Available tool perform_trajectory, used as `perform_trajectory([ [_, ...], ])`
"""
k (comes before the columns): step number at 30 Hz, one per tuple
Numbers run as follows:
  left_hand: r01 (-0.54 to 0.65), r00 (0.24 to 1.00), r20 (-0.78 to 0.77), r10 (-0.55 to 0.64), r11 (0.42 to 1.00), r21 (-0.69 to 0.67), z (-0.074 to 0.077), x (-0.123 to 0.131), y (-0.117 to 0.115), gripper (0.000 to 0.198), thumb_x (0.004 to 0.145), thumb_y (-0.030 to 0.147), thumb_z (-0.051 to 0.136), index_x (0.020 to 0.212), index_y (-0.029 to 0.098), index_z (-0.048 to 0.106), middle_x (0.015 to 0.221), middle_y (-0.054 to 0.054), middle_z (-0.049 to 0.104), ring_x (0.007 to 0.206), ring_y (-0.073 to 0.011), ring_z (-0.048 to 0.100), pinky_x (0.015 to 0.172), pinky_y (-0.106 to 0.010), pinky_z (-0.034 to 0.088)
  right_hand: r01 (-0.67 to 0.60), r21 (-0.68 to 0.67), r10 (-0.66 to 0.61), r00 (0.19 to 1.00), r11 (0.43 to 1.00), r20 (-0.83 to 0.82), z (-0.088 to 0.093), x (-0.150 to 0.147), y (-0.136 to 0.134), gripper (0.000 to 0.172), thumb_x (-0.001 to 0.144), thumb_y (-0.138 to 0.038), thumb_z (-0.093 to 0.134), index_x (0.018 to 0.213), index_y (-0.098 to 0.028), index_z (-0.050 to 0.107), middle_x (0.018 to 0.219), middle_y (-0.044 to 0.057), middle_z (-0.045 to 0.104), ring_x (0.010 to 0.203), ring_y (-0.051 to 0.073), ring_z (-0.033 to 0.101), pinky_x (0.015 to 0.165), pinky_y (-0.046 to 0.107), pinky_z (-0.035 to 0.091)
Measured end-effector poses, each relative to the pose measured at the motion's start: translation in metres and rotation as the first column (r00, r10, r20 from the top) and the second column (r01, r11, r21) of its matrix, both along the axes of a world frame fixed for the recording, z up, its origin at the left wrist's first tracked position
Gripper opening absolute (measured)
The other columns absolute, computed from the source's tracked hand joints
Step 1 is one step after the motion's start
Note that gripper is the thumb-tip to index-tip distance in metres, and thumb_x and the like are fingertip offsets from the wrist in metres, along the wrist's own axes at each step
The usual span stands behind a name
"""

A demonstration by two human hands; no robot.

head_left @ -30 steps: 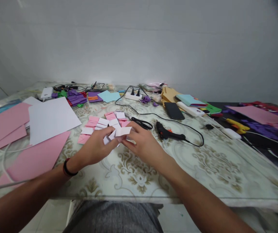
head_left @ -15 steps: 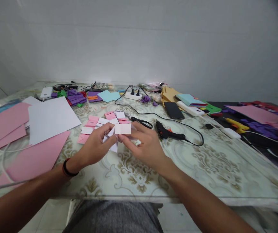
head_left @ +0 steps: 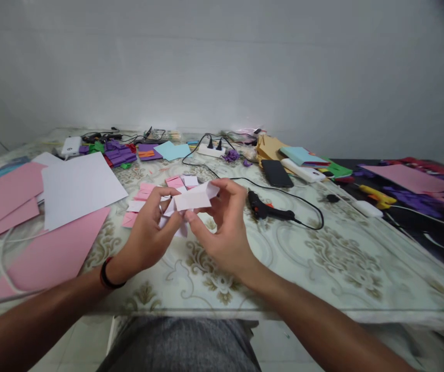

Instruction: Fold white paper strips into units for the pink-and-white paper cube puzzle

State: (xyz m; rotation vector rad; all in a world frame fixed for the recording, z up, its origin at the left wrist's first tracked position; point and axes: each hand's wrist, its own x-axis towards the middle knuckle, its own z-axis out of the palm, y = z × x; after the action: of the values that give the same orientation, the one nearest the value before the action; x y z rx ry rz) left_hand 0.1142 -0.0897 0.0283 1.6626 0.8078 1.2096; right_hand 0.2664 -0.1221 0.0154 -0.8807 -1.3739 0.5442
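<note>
Between my hands is a folded strip of white paper, held above the table. My left hand pinches its left end with thumb and fingers. On the other side, my right hand grips the right end, forefinger on top at a raised flap and thumb below. Behind and under them lie pink folded paper pieces mixed with white ones, partly hidden by my hands. A black glue gun rests on the table to the right of my right hand.
White sheets and pink sheets spread over the left side. A white power strip, a black phone and purple paper pieces sit farther back. A yellow glue gun lies at the right. A black cord crosses the table.
The white paper strip has tilted, and a flap at its right end now stands up. My right hand's fingers have risen and curled more around that end.
</note>
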Motion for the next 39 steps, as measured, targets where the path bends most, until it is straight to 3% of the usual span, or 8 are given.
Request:
perform_trajectory([
  [3,-0.025,0.999,-0.027,0.026,0.999,0.030,-0.003,0.001,0.000,0.023,0.091,0.022,0.064,0.111,0.022,0.052,0.096,-0.002,0.063,0.073,-0.0135,0.064,0.054,-0.021,0.050,-0.064,-0.091,0.054,0.993,0.994,-0.104,0.003,0.000,0.001,0.054,0.089,-0.024,0.072,0.130,-0.034,0.038,0.113,0.001,0.050,0.079,0.013,0.062,0.080,0.036,0.063],
  [6,-0.047,0.995,-0.083,0.054,0.995,0.089,-0.009,0.000,0.001,0.021,0.094,0.022,0.062,0.113,0.022,0.053,0.093,-0.002,0.064,0.073,-0.0147,0.064,0.055,-0.022,0.050,-0.100,-0.124,0.080,0.985,0.987,-0.155,0.003,0.000,0.002,0.054,0.090,-0.028,0.072,0.132,-0.034,0.038,0.109,0.001,0.053,0.082,0.015,0.064,0.081,0.035,0.062],
  [13,-0.112,0.957,-0.214,0.199,0.926,0.360,-0.013,-0.003,0.003,0.016,0.091,0.011,0.058,0.102,0.023,0.055,0.084,0.002,0.064,0.073,-0.0134,0.063,0.063,-0.023,0.048,-0.065,-0.134,0.062,0.998,0.989,-0.023,0.002,0.003,0.003,0.043,0.085,-0.023,0.072,0.123,-0.027,0.052,0.100,0.000,0.062,0.087,0.017,0.064,0.079,0.033,0.056],
  [16,-0.064,0.949,-0.267,0.169,0.930,0.361,-0.013,-0.003,0.001,0.017,0.092,0.011,0.056,0.103,0.024,0.054,0.081,0.003,0.064,0.069,-0.0135,0.062,0.061,-0.024,0.045,-0.003,-0.128,0.012,0.998,0.992,0.066,0.005,0.005,0.003,0.044,0.080,-0.023,0.074,0.120,-0.025,0.055,0.097,0.000,0.064,0.083,0.017,0.064,0.077,0.032,0.053],
  [20,-0.081,0.907,-0.358,0.224,0.924,0.375,-0.011,-0.003,-0.001,0.013,0.089,0.017,0.061,0.097,0.024,0.052,0.074,0.004,0.064,0.063,-0.0148,0.061,0.059,-0.025,0.042,0.046,-0.127,-0.031,0.993,0.991,0.117,0.005,0.006,0.002,0.040,0.081,-0.022,0.072,0.118,-0.025,0.057,0.093,0.000,0.068,0.084,0.019,0.067,0.081,0.035,0.054],
  [26,-0.112,0.863,-0.418,0.284,0.914,0.389,-0.005,-0.004,-0.002,0.021,0.074,0.012,0.062,0.087,0.024,0.051,0.070,0.005,0.064,0.059,-0.0153,0.061,0.055,-0.024,0.039,-0.009,-0.122,0.023,0.994,0.992,0.111,0.006,0.004,0.002,0.047,0.074,-0.017,0.075,0.116,-0.025,0.055,0.083,-0.003,0.068,0.076,0.018,0.067,0.073,0.030,0.054],
  [34,-0.107,0.840,-0.460,0.287,0.919,0.378,-0.006,-0.002,-0.002,0.016,0.084,0.021,0.065,0.088,0.024,0.049,0.066,0.006,0.061,0.053,-0.0144,0.058,0.053,-0.023,0.037,0.065,-0.066,-0.054,0.987,0.996,0.152,0.008,0.005,0.003,0.004,0.088,-0.021,0.065,0.091,-0.021,0.067,0.088,0.002,0.072,0.076,0.017,0.066,0.074,0.031,0.056],
  [39,-0.013,0.853,-0.472,0.224,0.912,0.410,-0.004,-0.003,-0.003,0.018,0.090,0.022,0.062,0.107,0.023,0.055,0.086,0.001,0.071,0.070,-0.0169,0.067,0.063,-0.026,0.046,0.081,-0.058,-0.069,0.980,0.995,0.189,0.007,0.008,0.005,0.008,0.087,-0.018,0.063,0.089,-0.021,0.069,0.086,0.001,0.073,0.077,0.017,0.065,0.075,0.031,0.056],
])
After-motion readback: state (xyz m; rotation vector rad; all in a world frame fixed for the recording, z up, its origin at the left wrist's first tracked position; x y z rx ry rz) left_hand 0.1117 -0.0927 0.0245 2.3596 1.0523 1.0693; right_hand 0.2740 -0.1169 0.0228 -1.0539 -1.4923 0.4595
